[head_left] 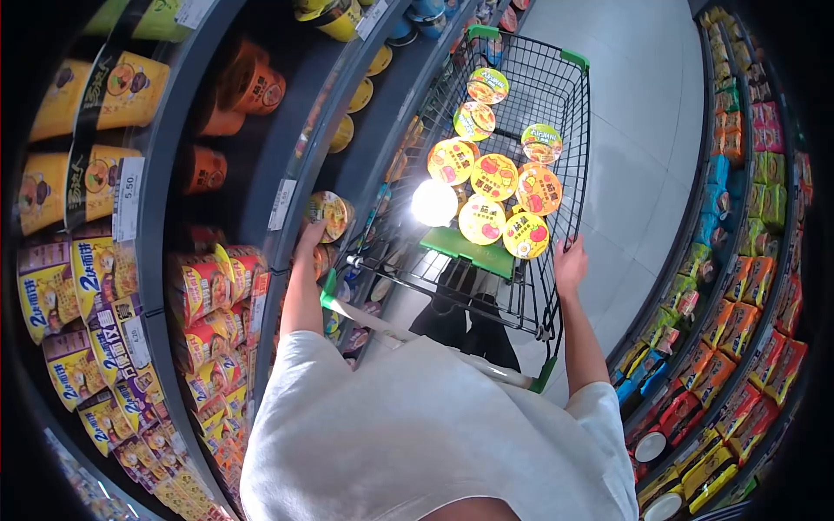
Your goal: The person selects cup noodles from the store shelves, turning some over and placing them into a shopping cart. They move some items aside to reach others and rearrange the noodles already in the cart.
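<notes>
Shelving (161, 182) stands along the left side, its outer parts cut off by the dark, round border of the view; packets (95, 286) and cups fill its tiers, the deeper ones lost in shadow. Opposite shelving (747, 200), bearing rows of coloured packets (738, 282), curves along the right side and is likewise cut off. Between them, a pale shirt (434, 425) covers the lower centre. Ahead of it is a black wire shopping cart (584, 130) with green corners, its pale handle (382, 326) partly covered by the shirt. Dark-clad legs (465, 317) show only in part below the basket. A green panel (467, 252) lies at the near end of the basket, beside the lids. Nine round-lidded cups (494, 176) sit in the basket; glare whitens one lid (433, 202) completely, so its print is unreadable. The right hand (571, 263) is curled on the cart's right side rim, its fingertips indistinct. The left hand (310, 236) touches a shelf cup (331, 215) at the left shelving's edge; its fingers are partly hidden, and whether they grasp the cup cannot be told. Price labels (129, 198) are mostly too small to read.
</notes>
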`<state>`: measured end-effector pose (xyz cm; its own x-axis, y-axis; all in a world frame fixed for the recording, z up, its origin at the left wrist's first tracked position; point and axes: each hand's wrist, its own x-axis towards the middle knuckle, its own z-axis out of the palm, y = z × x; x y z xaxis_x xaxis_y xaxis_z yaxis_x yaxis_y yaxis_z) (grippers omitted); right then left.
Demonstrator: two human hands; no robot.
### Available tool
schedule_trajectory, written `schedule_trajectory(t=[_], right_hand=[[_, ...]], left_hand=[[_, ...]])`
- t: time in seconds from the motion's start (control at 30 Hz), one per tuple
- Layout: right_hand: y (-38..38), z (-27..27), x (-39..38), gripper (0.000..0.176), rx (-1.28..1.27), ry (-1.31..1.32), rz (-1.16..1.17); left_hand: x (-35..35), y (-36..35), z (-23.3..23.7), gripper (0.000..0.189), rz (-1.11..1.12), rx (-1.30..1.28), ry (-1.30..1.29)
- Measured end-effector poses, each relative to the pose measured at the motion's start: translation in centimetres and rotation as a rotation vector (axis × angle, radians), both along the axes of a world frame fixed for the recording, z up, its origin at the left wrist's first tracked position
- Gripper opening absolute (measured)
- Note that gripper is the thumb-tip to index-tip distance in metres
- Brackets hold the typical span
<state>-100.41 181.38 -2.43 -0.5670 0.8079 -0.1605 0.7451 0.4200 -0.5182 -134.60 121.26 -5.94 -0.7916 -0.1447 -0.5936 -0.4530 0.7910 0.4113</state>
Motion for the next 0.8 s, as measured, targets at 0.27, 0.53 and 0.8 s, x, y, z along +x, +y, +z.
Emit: schedule_trajectory(t=[0.27,0.53,0.8], right_hand=[[0.3,-0.2,-0.2,0.026,-0.001,-0.046,0.003],[0.6,-1.2,0.1,0.03,0.004,-0.097,-0.009],[0.0,0.8,-0.3,0.028,-0.023,-0.102,-0.035]], left_hand=[[1.2,7.6,7.4,0.053,-0.142,0.032,0.381],[0.8,11.0,9.4,0.054,-0.347,-0.103,0.35],[3.2,26.1,19.1,0.076,-0.858,-0.197,0.959]])
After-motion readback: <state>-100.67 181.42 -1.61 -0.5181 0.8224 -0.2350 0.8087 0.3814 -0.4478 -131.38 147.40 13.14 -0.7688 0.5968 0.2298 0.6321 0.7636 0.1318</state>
